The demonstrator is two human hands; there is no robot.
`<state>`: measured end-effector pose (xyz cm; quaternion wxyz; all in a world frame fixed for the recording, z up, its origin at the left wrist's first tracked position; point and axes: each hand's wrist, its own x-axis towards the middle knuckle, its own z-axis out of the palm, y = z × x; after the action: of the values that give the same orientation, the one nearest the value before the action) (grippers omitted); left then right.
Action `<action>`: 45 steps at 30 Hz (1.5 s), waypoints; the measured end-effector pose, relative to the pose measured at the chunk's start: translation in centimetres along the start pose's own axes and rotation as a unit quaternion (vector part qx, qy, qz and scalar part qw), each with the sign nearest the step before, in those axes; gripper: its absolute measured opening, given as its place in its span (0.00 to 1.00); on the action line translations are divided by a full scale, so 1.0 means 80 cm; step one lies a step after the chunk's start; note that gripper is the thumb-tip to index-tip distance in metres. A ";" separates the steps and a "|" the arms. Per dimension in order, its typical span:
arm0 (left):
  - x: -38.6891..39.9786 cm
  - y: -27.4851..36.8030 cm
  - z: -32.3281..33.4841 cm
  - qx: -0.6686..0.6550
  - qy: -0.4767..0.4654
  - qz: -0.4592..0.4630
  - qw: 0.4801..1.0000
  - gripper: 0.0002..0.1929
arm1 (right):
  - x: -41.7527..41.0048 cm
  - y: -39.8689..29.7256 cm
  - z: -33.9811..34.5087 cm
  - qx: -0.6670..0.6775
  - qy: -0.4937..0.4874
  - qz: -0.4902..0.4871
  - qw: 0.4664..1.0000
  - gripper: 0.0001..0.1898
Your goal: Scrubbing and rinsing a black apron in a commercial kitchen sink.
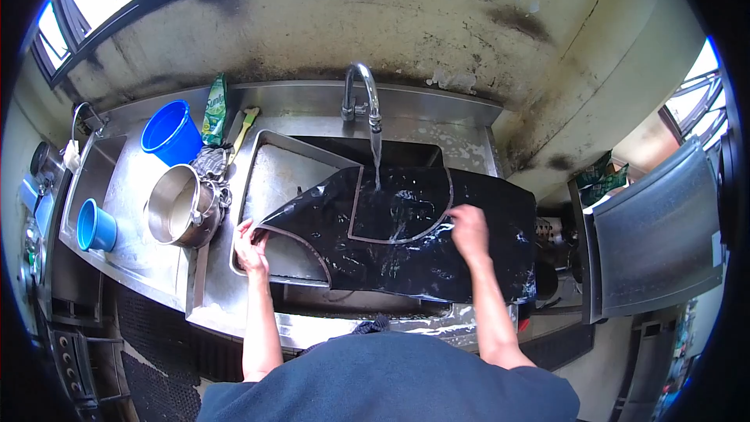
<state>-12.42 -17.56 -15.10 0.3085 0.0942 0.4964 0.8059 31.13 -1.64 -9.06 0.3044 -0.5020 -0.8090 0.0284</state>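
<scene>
A wet black apron (404, 269) with pale trim lies spread over the sink and a metal tray (275, 170). My left hand (252, 246) pinches its trimmed edge at the left end, which is lifted and folded over the tray. My right hand (470, 231), fingers curled and slightly blurred, is at the right edge of the apron's trimmed pocket (398, 217); whether it grips the material I cannot tell. From the chrome faucet (363, 85) a stream of water (377, 158) runs onto the pocket. Suds streak the apron's surface.
Left on the steel counter (137, 199) stand a blue bucket (173, 135), a metal pot (187, 208), a green detergent pouch (215, 111), a brush (245, 132) and a dark cloth (211, 161). A light-blue pail (96, 225) is farther left. Rightward is a steel panel (656, 234).
</scene>
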 end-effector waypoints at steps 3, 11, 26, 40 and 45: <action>-0.023 -0.027 0.030 -0.003 0.168 0.104 0.980 0.26 | 0.048 -0.087 0.103 0.077 -0.121 -0.153 0.978 0.13; -0.107 -0.048 0.065 0.474 0.237 0.237 0.815 0.46 | 0.101 -0.107 0.214 -0.123 -0.264 -0.331 0.898 0.13; 0.007 -0.108 0.261 0.690 -0.397 0.196 0.573 0.18 | 0.147 -0.049 0.057 0.101 -0.159 -0.213 0.959 0.04; 0.062 -0.062 0.284 0.717 -0.542 0.269 0.346 0.19 | 0.169 -0.043 0.042 0.152 -0.220 -0.136 0.954 0.06; 0.002 -0.028 0.210 0.521 -0.335 0.390 0.682 0.09 | 0.161 -0.059 0.055 0.123 -0.231 -0.151 0.953 0.05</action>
<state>-3.92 -4.29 -8.82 0.0128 0.6882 0.6180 0.3800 21.08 7.86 -5.02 0.1694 -0.3127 -0.9138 0.1963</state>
